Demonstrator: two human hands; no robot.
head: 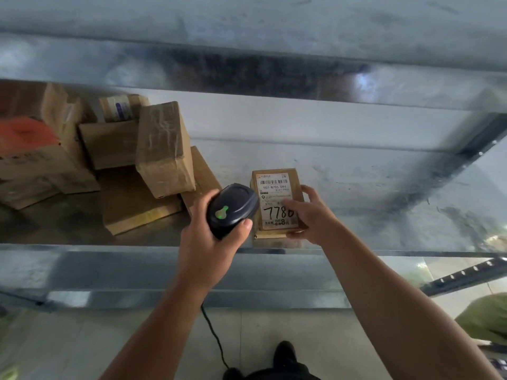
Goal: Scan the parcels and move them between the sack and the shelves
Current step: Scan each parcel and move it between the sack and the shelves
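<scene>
Brown cardboard, this small white-labelled parcel (275, 187) looks light and stiff; your right hand (312, 218) grips its edges, your left hand (211, 242) wraps the dark handheld scanner (233, 207).

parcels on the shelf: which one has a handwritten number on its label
The small box the right hand grips, apart to the right of the pile; only its white label bears handwritten 778.
</scene>
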